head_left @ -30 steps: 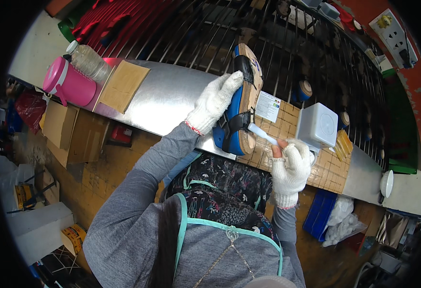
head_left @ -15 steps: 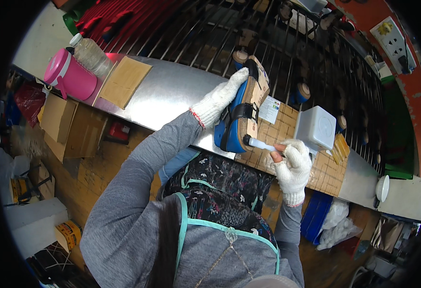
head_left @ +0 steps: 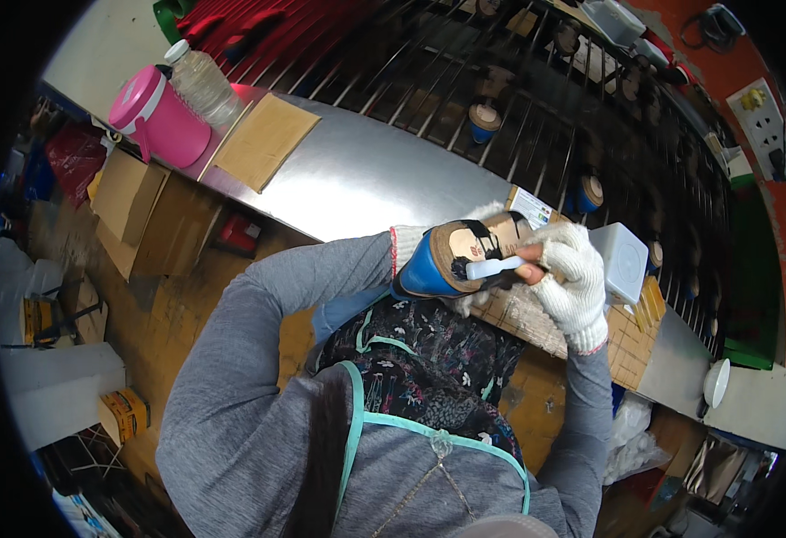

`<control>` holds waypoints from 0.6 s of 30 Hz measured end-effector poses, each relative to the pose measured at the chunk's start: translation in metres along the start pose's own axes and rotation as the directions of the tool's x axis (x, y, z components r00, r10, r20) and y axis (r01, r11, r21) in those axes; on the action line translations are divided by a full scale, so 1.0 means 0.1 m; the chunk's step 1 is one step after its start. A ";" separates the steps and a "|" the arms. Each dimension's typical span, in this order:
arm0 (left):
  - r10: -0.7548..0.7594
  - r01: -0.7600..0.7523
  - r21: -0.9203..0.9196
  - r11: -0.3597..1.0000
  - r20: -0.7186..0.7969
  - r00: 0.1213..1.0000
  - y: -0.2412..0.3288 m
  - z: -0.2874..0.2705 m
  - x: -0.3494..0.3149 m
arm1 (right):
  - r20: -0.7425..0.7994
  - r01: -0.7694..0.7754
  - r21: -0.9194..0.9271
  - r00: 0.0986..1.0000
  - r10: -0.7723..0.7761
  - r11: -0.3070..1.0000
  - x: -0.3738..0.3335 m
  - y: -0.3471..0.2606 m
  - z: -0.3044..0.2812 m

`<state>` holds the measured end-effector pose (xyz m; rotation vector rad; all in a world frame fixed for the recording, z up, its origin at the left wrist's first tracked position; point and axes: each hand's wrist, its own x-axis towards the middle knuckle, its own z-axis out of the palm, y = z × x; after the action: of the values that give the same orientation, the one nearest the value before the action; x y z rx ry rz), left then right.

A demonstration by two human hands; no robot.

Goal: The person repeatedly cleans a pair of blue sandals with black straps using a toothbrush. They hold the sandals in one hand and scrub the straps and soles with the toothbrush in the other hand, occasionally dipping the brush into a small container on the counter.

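Observation:
A sandal on a blue shoe last [head_left: 460, 244], with black straps and a brown sole edge, is tilted sole up above the near edge of the metal table. My left hand [head_left: 405, 244], in a white knit glove, is closed round it from behind; most of its fingers are hidden by the sandal. Between the bare thumb and fingertips of my gloved right hand [head_left: 567, 280] is a white-handled brush [head_left: 493, 267]. Its dark bristles touch the rounded end of the sole near the edge.
Several blue lasts [head_left: 484, 124] stand among the metal rods [head_left: 536, 134] beyond the table. A white lidded container [head_left: 620, 263] is right of my right hand, on a bamboo-patterned mat [head_left: 630, 345]. Farther left are cardboard [head_left: 267, 141], a clear bottle [head_left: 203, 85] and a pink jug [head_left: 164, 121].
The sandal has come lower and turned so its sole faces up more. My left hand has moved from its top to behind it. The brush stays at the sole's end.

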<state>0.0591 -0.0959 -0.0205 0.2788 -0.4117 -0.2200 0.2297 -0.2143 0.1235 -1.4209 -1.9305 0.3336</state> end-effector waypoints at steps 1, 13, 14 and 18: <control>-0.018 0.058 -0.324 0.944 0.125 0.992 -0.06 -0.04 -0.03 | 0.030 0.028 0.017 0.999 -0.029 0.999 0.05 0.02 0.00; 0.265 -0.292 -0.399 0.869 -0.122 0.957 -0.61 0.37 0.01 | 0.279 0.135 0.098 0.947 -0.158 0.986 0.28 0.16 0.03; 0.237 -0.192 -0.469 0.862 0.040 0.971 -0.67 0.28 0.03 | 0.277 0.152 0.078 0.946 -0.168 0.985 0.27 0.16 0.01; 0.166 0.289 -0.555 0.780 0.630 0.759 -0.78 -0.12 0.21 | 0.257 0.191 -0.029 0.950 -0.177 0.981 0.25 0.16 -0.04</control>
<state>0.0705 -0.1722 -0.0476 -0.4841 -1.0032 -0.5197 0.2401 -0.1859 0.1265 -1.2677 -2.2769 0.3936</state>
